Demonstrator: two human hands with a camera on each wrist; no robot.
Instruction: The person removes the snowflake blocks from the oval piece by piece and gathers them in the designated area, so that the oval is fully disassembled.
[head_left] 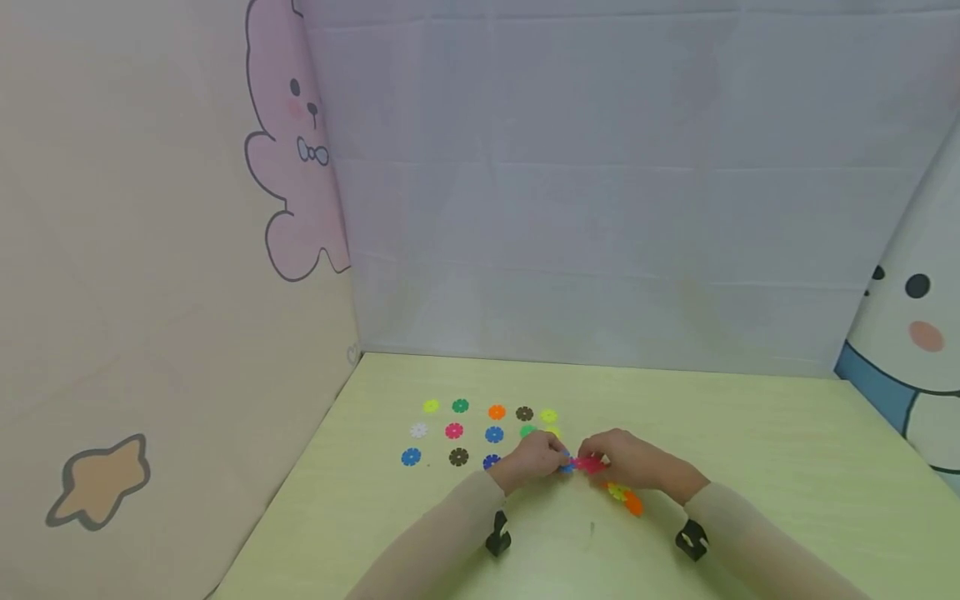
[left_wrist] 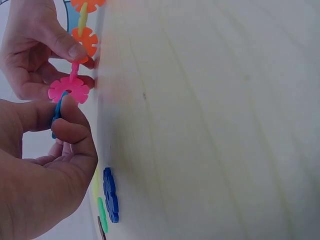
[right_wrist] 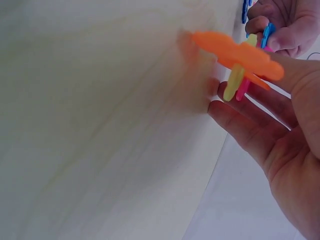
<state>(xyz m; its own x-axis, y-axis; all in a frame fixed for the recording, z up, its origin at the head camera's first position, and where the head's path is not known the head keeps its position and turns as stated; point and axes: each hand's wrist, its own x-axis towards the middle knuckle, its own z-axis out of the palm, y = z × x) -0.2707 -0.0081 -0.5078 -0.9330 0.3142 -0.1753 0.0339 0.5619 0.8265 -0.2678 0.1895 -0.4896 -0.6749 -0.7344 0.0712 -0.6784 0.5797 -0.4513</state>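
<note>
Thumb and fingers of my left hand (head_left: 534, 458) pinch a blue slotted snowflake disc (left_wrist: 57, 114). It meets the edge of a pink disc (left_wrist: 70, 91) in the left wrist view; how deep the slots sit I cannot tell. My right hand (head_left: 628, 458) holds a chain of joined discs: pink ones nearest the blue disc, then an orange disc (left_wrist: 89, 41), a yellow disc (head_left: 618, 492) and another orange disc (right_wrist: 240, 52) at the free end. This end hangs toward my body, beside the right palm. Right fingers cover part of the chain in the head view.
Loose discs lie in rows on the pale table (head_left: 337, 517), left of and beyond my hands, among them a white disc (head_left: 418, 431), a brown disc (head_left: 458, 457) and a dark blue disc (left_wrist: 111, 195). A curtained wall (head_left: 600, 208) stands behind the table.
</note>
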